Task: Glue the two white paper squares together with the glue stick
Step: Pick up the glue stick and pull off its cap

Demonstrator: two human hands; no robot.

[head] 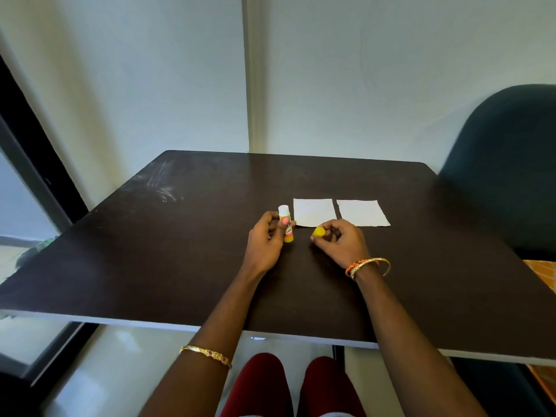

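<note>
On a dark desk, two white paper squares lay flat side by side with a narrow gap between them: a left square and a right square. Just before them, the left hand held the uncapped glue stick upright, fingers wrapped round it. The right hand pinched its yellow cap in curled fingers, apart from the stick.

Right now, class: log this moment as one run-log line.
left hand: holds glue stick | right hand: holds yellow cap | paper squares: side by side, unglued | table
</note>
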